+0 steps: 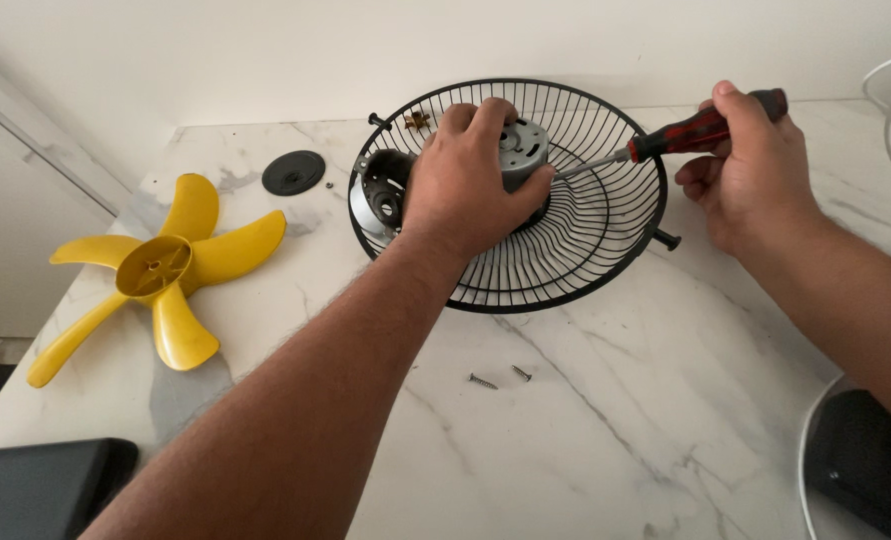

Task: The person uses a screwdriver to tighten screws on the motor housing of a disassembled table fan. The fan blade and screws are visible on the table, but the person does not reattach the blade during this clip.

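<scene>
From the head camera, the left hand point(462, 180) lies over the grey motor point(521, 150) at the middle of the black wire fan guard point(605, 215), its fingers curled round the motor. The right hand point(755, 170), just right of the guard, has its fingers wrapped round a red-handled screwdriver point(680, 135), whose tip meets the motor's right side. A yellow fan blade point(160, 270) lies well left of the guard; two screws point(500, 377) lie just below it.
</scene>
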